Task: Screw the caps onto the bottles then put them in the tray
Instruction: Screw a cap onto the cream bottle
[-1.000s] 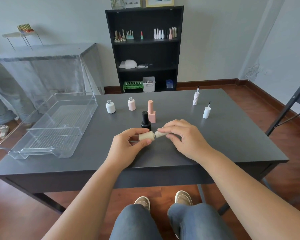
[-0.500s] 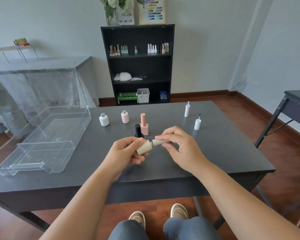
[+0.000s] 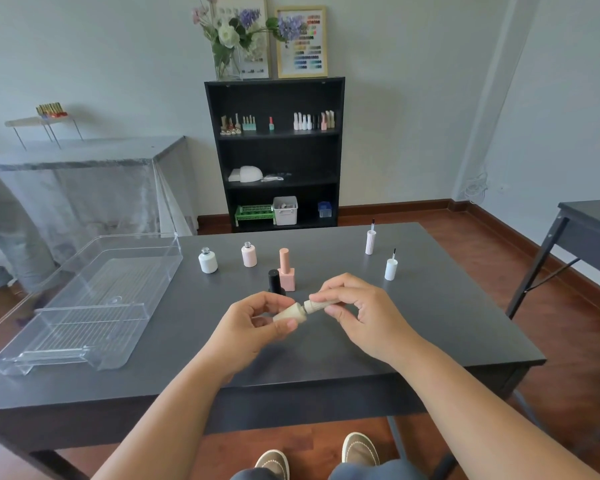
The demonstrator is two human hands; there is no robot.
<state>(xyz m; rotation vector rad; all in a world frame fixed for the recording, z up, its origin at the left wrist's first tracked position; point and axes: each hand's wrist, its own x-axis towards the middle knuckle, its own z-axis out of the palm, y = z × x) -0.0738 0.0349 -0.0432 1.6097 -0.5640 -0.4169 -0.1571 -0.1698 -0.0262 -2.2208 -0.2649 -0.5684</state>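
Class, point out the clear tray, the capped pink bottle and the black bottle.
clear tray (image 3: 174,259): head view, far right wall.
capped pink bottle (image 3: 287,279): head view, square body.
black bottle (image 3: 274,280): head view, cap.

Beige bottle (image 3: 290,313), dark grey table (image 3: 430,306)

Black bookshelf (image 3: 274,98) against wall, flower vase (image 3: 227,65) and framed pictures (image 3: 302,43) on top

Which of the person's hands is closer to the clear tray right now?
Left. The left hand holds the beige bottle on the side toward the clear tray, apart from it. The right hand grips the cap farther away.
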